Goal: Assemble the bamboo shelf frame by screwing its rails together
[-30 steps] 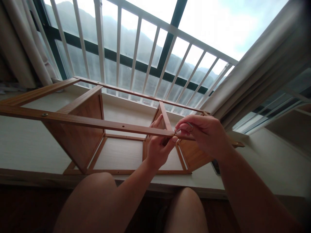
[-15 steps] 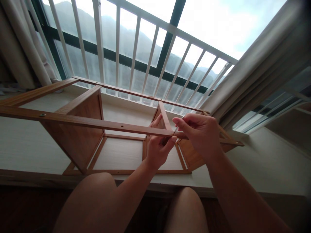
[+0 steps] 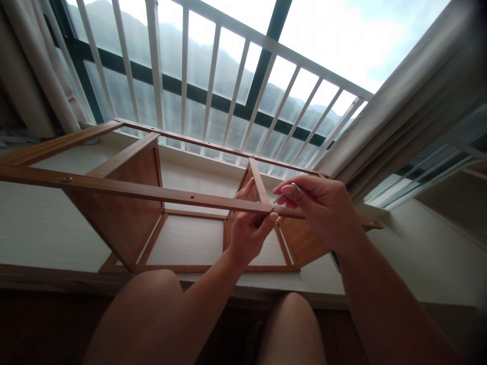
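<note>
A wooden shelf frame point(image 3: 167, 194) lies on its side across the pale sill, its long front rail running from left to right. My left hand point(image 3: 247, 233) is wrapped round that rail where a shelf panel meets it, thumb below and fingers behind. A small screw head point(image 3: 274, 208) shows in the rail beside my left thumb. Just above it, my right hand point(image 3: 323, 203) pinches a small metal hex key point(image 3: 296, 187), its bent end sticking up over the fingers. The key's lower tip points toward the screw; whether it touches I cannot tell.
White railing bars point(image 3: 209, 86) and a green-framed window stand behind the frame. Beige curtains point(image 3: 380, 101) hang on both sides. The pale sill point(image 3: 30, 223) carries the frame, and my bare knees point(image 3: 292, 324) are at its front edge.
My right hand has moved slightly right and turned, with the hex key shifting away from the screw head, which shows more plainly. My left hand and the frame have stayed in place.
</note>
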Action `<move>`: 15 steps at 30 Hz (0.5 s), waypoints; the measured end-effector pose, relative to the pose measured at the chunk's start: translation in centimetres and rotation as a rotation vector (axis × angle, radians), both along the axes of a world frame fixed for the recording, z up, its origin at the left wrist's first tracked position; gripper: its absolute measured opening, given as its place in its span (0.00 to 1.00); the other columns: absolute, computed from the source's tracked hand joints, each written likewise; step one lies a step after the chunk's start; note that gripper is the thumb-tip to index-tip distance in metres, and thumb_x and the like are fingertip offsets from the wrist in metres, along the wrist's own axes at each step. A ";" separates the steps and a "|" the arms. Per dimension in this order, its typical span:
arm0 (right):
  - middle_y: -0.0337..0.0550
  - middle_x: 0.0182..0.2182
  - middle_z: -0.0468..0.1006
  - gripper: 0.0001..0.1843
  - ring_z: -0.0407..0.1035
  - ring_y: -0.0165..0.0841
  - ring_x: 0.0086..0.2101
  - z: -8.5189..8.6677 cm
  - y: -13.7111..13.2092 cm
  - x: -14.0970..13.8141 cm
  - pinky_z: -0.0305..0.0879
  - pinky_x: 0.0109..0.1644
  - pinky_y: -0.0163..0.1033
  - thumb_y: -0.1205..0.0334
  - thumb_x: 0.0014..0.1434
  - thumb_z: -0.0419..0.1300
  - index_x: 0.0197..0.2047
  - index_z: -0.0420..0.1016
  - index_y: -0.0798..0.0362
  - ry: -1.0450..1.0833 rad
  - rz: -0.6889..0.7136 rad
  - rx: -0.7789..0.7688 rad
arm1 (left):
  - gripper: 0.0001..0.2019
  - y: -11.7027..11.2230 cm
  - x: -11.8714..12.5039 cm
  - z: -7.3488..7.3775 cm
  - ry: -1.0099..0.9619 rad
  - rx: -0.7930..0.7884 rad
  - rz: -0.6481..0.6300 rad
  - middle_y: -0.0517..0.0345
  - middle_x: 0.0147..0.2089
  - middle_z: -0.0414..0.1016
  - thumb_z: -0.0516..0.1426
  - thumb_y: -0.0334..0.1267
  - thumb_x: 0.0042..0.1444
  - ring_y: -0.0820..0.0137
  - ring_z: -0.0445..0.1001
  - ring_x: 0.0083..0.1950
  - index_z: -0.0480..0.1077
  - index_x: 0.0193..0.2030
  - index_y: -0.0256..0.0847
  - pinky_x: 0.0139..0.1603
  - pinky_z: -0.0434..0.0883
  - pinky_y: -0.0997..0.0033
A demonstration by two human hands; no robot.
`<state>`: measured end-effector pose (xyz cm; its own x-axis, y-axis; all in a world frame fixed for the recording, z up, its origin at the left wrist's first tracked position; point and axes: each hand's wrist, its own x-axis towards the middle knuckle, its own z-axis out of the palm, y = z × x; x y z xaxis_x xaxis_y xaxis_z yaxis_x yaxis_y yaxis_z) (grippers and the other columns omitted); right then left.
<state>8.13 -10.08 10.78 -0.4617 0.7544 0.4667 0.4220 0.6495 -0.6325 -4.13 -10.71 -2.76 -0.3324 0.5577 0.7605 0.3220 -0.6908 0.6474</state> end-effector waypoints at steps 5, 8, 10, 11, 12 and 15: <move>0.41 0.28 0.79 0.16 0.74 0.32 0.31 -0.4 0.1 0.5 0.72 0.37 0.36 0.48 0.61 0.62 0.38 0.80 0.52 -0.016 0.017 -0.090 | 0.09 0.0 0.0 0.0 0.018 -0.009 -0.001 0.53 0.72 0.55 0.58 0.44 0.60 0.54 0.59 0.69 0.76 0.37 0.42 0.67 0.60 0.51; 0.41 0.28 0.79 0.15 0.75 0.34 0.32 -0.4 0.1 0.6 0.73 0.38 0.37 0.49 0.61 0.62 0.38 0.80 0.52 -0.038 0.027 -0.108 | 0.09 0.0 0.0 0.0 0.026 -0.013 0.004 0.53 0.72 0.55 0.58 0.44 0.60 0.54 0.58 0.69 0.77 0.38 0.43 0.67 0.60 0.51; 0.42 0.29 0.80 0.15 0.76 0.34 0.32 -0.3 0.1 0.7 0.74 0.39 0.37 0.49 0.61 0.62 0.38 0.80 0.52 -0.042 0.034 -0.112 | 0.09 0.0 0.0 0.0 0.024 -0.011 -0.001 0.53 0.73 0.54 0.58 0.44 0.60 0.54 0.58 0.70 0.77 0.37 0.42 0.67 0.60 0.51; 0.42 0.29 0.80 0.15 0.76 0.34 0.32 -0.2 0.1 0.7 0.74 0.39 0.38 0.49 0.61 0.62 0.37 0.81 0.52 -0.042 0.036 -0.113 | 0.09 0.0 0.0 0.0 0.021 -0.008 -0.004 0.53 0.73 0.54 0.58 0.44 0.60 0.54 0.57 0.70 0.77 0.37 0.42 0.67 0.60 0.52; 0.42 0.29 0.80 0.15 0.75 0.34 0.32 -0.2 0.1 0.6 0.74 0.38 0.38 0.49 0.60 0.63 0.37 0.81 0.53 -0.044 0.036 -0.111 | 0.09 0.0 0.0 0.0 0.017 -0.007 -0.009 0.53 0.73 0.54 0.58 0.44 0.60 0.54 0.57 0.70 0.76 0.37 0.42 0.67 0.59 0.52; 0.41 0.26 0.77 0.17 0.73 0.33 0.30 0.0 0.1 0.4 0.72 0.35 0.36 0.48 0.57 0.65 0.34 0.81 0.55 -0.052 0.019 -0.085 | 0.08 0.1 0.0 -0.1 0.002 -0.005 -0.020 0.53 0.73 0.53 0.58 0.43 0.60 0.55 0.58 0.70 0.76 0.37 0.42 0.67 0.60 0.51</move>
<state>8.50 -9.99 10.80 -0.4980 0.7812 0.3766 0.4436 0.6026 -0.6634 -4.13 -10.66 -2.83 -0.3197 0.5678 0.7585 0.3088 -0.6944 0.6500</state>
